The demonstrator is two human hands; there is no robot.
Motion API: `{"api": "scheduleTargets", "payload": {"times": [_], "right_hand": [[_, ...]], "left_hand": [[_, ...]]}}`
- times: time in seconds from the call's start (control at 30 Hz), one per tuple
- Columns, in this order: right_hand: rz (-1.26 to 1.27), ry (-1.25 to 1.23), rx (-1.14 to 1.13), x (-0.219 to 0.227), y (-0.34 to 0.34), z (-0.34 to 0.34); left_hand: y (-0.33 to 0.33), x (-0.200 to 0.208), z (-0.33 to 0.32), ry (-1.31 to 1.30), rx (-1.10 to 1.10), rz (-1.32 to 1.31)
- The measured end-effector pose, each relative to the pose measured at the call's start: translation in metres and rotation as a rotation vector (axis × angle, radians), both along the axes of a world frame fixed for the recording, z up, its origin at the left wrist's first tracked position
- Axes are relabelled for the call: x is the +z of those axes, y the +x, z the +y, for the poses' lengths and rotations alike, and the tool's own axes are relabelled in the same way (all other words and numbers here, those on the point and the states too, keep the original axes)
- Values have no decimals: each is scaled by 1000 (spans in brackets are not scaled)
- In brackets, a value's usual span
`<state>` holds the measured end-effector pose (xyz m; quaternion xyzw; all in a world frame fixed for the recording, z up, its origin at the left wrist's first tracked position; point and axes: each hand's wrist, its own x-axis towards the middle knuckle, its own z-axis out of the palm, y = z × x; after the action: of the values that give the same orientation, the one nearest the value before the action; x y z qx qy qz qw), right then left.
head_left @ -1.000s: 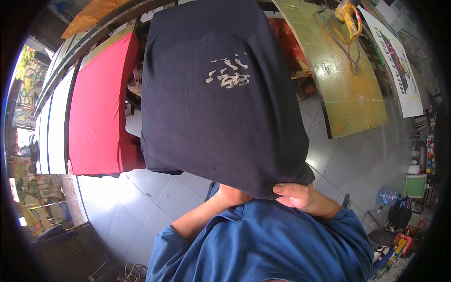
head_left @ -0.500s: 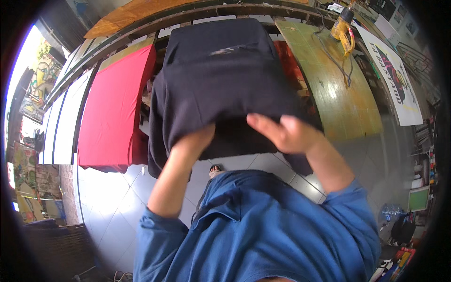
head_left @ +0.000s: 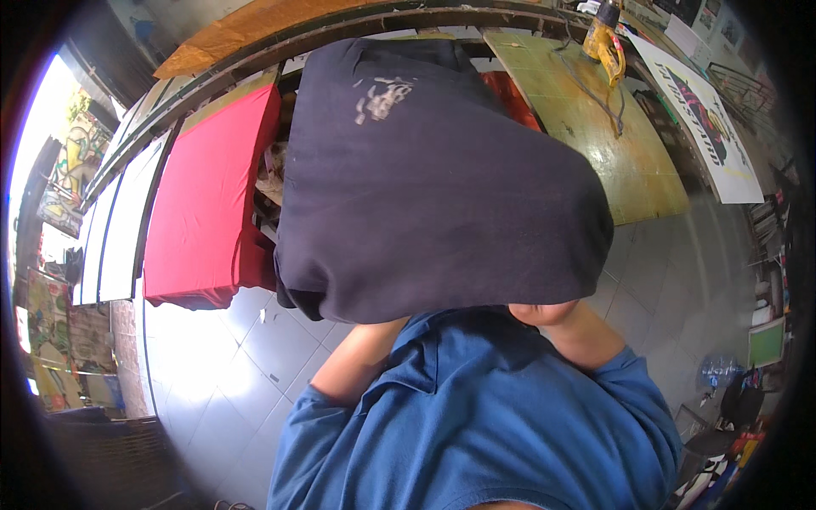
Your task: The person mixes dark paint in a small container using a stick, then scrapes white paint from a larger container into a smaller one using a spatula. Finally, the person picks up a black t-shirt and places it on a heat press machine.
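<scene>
A black T-shirt (head_left: 442, 195) lies over a board in front of me, its near hem drawn toward my body and hanging off the end. Near its far left part is a patchy pale print (head_left: 384, 99). My right hand (head_left: 544, 313) is closed at the hem on the right, its knuckles showing just below the cloth. The cloth covers the fingers of my left hand; only the wrist (head_left: 381, 337) comes out beneath the hem, left of the middle.
Left of the black shirt, red fabric (head_left: 204, 195) covers another board, with white boards (head_left: 119, 229) beyond. To the right are a bare yellowish board (head_left: 625, 161), a yellow heat gun (head_left: 603, 51) with its cord, and a printed white sheet (head_left: 705, 119). Tiled floor (head_left: 246, 357) lies below.
The black shirt's near edge has come toward me, and its folds have spread flatter. The pale print now shows more fully. Both hands have moved nearer my body, the left going under the cloth.
</scene>
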<state>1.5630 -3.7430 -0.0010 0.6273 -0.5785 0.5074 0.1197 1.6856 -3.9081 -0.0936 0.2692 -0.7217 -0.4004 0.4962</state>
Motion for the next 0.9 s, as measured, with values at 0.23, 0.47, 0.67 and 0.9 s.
{"api": "scheduleTargets", "payload": {"times": [0.23,0.47,0.67,0.9], "right_hand": [[159,20,-165,3,19,-1],[44,357,-251,-78,2,33],[-116,730,-307,-79,37,23],[-318,604,-459,-86,84,75]], "left_hand": [[-82,-37,-72,635,13,242],[12,-82,-44,880,-73,126],[110,-99,7,1011,-111,-74],[137,-68,59,833,-443,-330]]}}
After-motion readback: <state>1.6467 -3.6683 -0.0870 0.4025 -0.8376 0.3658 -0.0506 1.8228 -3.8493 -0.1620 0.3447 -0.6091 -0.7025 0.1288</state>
